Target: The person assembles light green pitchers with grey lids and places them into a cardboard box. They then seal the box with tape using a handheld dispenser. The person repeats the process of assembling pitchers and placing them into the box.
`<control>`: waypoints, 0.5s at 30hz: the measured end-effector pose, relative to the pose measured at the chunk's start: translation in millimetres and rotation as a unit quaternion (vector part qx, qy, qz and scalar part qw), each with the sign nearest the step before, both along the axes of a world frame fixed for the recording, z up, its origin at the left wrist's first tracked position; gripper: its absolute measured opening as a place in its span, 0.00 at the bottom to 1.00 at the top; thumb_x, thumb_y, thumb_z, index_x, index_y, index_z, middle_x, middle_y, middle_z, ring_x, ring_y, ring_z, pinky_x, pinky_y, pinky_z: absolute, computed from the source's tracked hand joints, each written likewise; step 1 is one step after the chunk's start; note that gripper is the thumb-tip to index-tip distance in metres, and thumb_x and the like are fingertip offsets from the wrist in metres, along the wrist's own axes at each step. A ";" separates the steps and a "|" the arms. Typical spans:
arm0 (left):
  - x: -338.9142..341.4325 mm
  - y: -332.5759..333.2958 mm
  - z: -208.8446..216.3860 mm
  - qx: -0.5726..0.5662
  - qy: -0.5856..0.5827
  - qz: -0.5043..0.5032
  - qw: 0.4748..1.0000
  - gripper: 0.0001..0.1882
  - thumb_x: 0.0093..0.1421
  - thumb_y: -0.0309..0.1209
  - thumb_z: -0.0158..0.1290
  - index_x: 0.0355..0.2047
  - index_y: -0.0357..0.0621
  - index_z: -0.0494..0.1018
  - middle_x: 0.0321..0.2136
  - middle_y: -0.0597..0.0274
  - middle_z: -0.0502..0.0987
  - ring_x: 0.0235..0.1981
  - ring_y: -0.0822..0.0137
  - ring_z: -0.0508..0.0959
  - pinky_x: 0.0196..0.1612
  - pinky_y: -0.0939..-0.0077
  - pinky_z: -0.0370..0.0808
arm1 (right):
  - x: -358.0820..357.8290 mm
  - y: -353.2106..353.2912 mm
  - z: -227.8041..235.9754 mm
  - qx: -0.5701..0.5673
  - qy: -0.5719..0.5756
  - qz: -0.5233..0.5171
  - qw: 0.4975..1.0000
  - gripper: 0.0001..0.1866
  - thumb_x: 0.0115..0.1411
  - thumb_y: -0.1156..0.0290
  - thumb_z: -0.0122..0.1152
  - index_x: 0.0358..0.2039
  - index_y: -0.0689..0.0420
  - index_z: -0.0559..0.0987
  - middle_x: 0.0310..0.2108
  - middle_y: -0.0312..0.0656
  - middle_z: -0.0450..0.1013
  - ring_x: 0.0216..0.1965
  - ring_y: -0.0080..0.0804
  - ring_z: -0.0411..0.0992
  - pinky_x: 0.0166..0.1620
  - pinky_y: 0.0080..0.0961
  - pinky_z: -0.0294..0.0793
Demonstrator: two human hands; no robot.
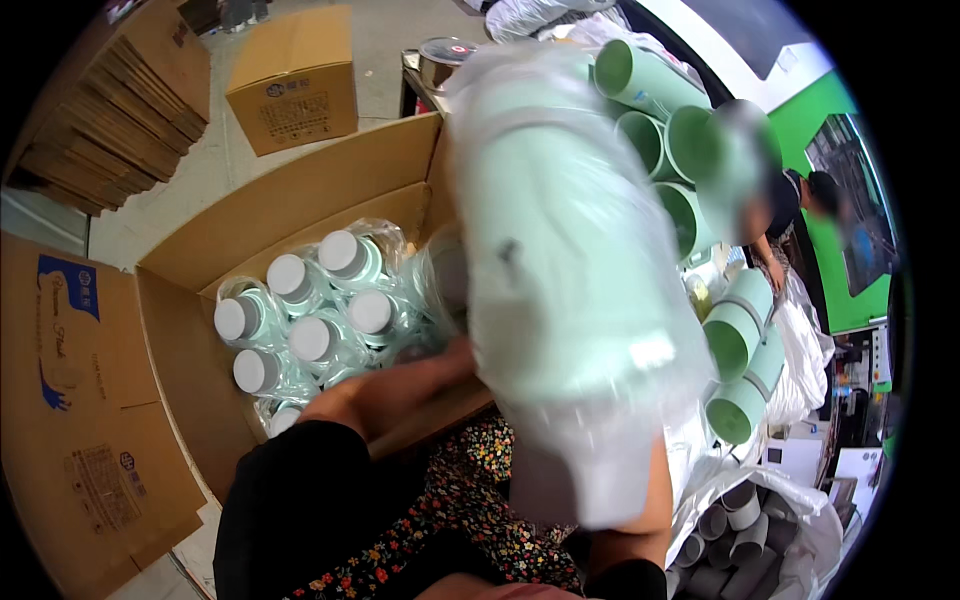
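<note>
Here, a bagged mint-green flask (575, 260) hides the right hand; the left hand (445, 368) blurs by an open carton (300, 200), fingers' grip unclear.

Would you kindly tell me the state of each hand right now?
Left hand: blurred, partly hidden; open or closed cannot be told.
Right hand: hidden behind the bagged green bottle, apparently supporting it.

Wearer: plain black left sleeve (290, 500), wide cut, hem stops on the forearm, bare from there on. Right sleeve (625, 580) also black, only its end shows at the near edge. Torso: floral garment (462, 515), black ground, dense small flowers in red, orange, yellow, white. Left hand (452, 362) bare, motion-blurred; right hand mostly hidden, detail unreadable.
</note>
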State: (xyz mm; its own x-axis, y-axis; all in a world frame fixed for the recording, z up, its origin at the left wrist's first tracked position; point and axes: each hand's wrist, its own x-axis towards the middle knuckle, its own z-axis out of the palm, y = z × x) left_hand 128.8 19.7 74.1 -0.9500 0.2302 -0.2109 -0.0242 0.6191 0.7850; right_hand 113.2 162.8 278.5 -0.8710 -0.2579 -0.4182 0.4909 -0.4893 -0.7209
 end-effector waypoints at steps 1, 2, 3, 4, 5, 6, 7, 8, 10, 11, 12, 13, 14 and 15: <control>2.8 -0.3 13.4 0.004 -0.019 -0.001 1.000 0.11 0.56 0.29 0.40 0.33 0.39 0.71 0.28 0.44 0.73 0.31 0.46 0.73 0.35 0.58 0.70 | -16.4 -19.8 -10.3 -0.023 -0.020 0.022 0.999 0.18 0.62 0.65 0.43 0.47 0.63 0.68 0.42 0.50 0.71 0.41 0.39 0.72 0.44 0.35 0.74; 5.5 -2.6 22.3 0.005 -0.035 0.001 0.999 0.11 0.55 0.29 0.40 0.34 0.39 0.71 0.29 0.43 0.73 0.32 0.46 0.73 0.35 0.58 0.71 | -33.3 -38.0 -24.0 -0.047 -0.040 0.043 0.997 0.18 0.62 0.65 0.42 0.47 0.63 0.69 0.42 0.50 0.71 0.41 0.39 0.72 0.44 0.35 0.74; 9.4 -5.6 30.1 0.009 -0.048 0.001 0.999 0.12 0.54 0.28 0.40 0.34 0.39 0.72 0.29 0.42 0.74 0.32 0.46 0.74 0.35 0.58 0.71 | -46.0 -52.5 -38.4 -0.068 -0.058 0.057 0.994 0.18 0.62 0.64 0.42 0.47 0.63 0.69 0.42 0.50 0.71 0.41 0.39 0.72 0.44 0.35 0.74; 12.7 -10.8 36.4 0.016 -0.056 0.003 0.998 0.12 0.54 0.28 0.41 0.34 0.39 0.72 0.30 0.42 0.74 0.33 0.46 0.74 0.35 0.58 0.71 | -61.3 -69.5 -54.0 -0.094 -0.084 0.067 0.990 0.18 0.63 0.64 0.41 0.46 0.63 0.69 0.42 0.50 0.71 0.41 0.39 0.72 0.44 0.36 0.74; 17.0 -11.6 37.1 0.026 -0.051 0.003 0.998 0.12 0.53 0.27 0.41 0.35 0.38 0.72 0.31 0.41 0.74 0.34 0.46 0.75 0.36 0.58 0.71 | -74.4 -77.6 -77.0 -0.113 -0.105 0.070 0.986 0.18 0.63 0.63 0.41 0.46 0.63 0.70 0.42 0.51 0.71 0.41 0.39 0.72 0.44 0.36 0.75; 22.6 -17.3 31.3 0.032 -0.049 0.014 0.998 0.13 0.52 0.26 0.41 0.35 0.38 0.72 0.31 0.40 0.74 0.35 0.46 0.75 0.36 0.58 0.72 | -76.9 -101.9 -61.3 -0.146 -0.134 0.072 0.978 0.16 0.64 0.66 0.40 0.44 0.61 0.70 0.40 0.48 0.72 0.38 0.39 0.73 0.40 0.38 0.77; 28.0 -12.1 23.5 0.053 0.004 0.031 0.998 0.11 0.52 0.26 0.42 0.31 0.36 0.72 0.28 0.40 0.74 0.32 0.43 0.74 0.36 0.55 0.70 | -96.8 -100.1 -93.8 -0.132 -0.151 0.046 0.979 0.14 0.63 0.67 0.40 0.42 0.61 0.71 0.37 0.46 0.73 0.33 0.39 0.74 0.33 0.36 0.78; 33.2 -19.1 32.5 0.009 -0.017 -0.016 1.000 0.11 0.51 0.26 0.42 0.31 0.36 0.72 0.29 0.41 0.74 0.34 0.44 0.74 0.36 0.55 0.70 | -101.2 -117.2 -97.3 -0.129 -0.178 -0.014 0.975 0.14 0.64 0.68 0.38 0.41 0.61 0.71 0.34 0.45 0.73 0.29 0.38 0.73 0.26 0.31 0.77; 41.7 -35.6 62.9 -0.038 0.038 -0.185 0.981 0.12 0.49 0.25 0.44 0.34 0.40 0.73 0.29 0.47 0.75 0.35 0.50 0.75 0.37 0.60 0.72 | -119.3 -116.4 -151.6 -0.166 -0.180 0.014 0.969 0.14 0.62 0.68 0.39 0.42 0.62 0.70 0.36 0.49 0.73 0.33 0.41 0.74 0.34 0.37 0.78; 46.6 -51.3 84.1 0.030 0.181 -0.183 0.966 0.12 0.49 0.28 0.48 0.35 0.42 0.74 0.30 0.51 0.76 0.35 0.52 0.76 0.39 0.61 0.72 | -119.0 -128.2 -147.7 -0.143 -0.194 -0.006 0.971 0.14 0.63 0.69 0.37 0.42 0.62 0.70 0.36 0.48 0.72 0.32 0.40 0.74 0.32 0.35 0.77; 52.1 -68.1 107.3 0.100 0.318 -0.180 0.925 0.12 0.48 0.30 0.51 0.35 0.44 0.74 0.30 0.56 0.76 0.35 0.54 0.76 0.40 0.61 0.72 | -112.1 -139.9 -131.9 -0.116 -0.209 -0.030 0.971 0.14 0.64 0.69 0.35 0.42 0.62 0.69 0.35 0.48 0.72 0.31 0.39 0.73 0.30 0.33 0.77; 47.3 -90.7 130.4 0.093 0.411 -0.147 0.895 0.15 0.47 0.33 0.54 0.37 0.46 0.74 0.34 0.57 0.75 0.39 0.54 0.75 0.45 0.58 0.69 | -109.0 -141.7 -124.5 -0.088 -0.221 -0.062 0.969 0.15 0.64 0.70 0.33 0.42 0.62 0.69 0.35 0.47 0.72 0.30 0.39 0.73 0.27 0.31 0.76; 33.1 -110.3 155.3 0.092 0.498 -0.116 0.854 0.17 0.46 0.37 0.56 0.39 0.48 0.74 0.38 0.58 0.75 0.43 0.54 0.74 0.50 0.54 0.66 | -116.9 -133.9 -141.2 -0.101 -0.215 -0.039 0.971 0.15 0.64 0.70 0.33 0.42 0.62 0.69 0.34 0.48 0.72 0.30 0.39 0.73 0.28 0.31 0.76; 18.9 -121.5 185.7 -0.065 0.507 -0.050 0.858 0.21 0.46 0.39 0.57 0.42 0.50 0.72 0.44 0.56 0.72 0.48 0.52 0.70 0.53 0.50 0.61 | -128.3 -128.1 -168.3 -0.114 -0.211 -0.013 0.971 0.15 0.64 0.71 0.33 0.42 0.62 0.69 0.34 0.48 0.71 0.30 0.39 0.73 0.28 0.32 0.76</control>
State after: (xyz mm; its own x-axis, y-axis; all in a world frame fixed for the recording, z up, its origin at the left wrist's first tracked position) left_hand 147.7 -101.8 259.8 -0.6367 0.3582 0.6829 0.6890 0.6619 0.2952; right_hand -15.1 34.7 110.2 -0.6424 -0.3655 -0.6736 0.7043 -0.6282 -0.3308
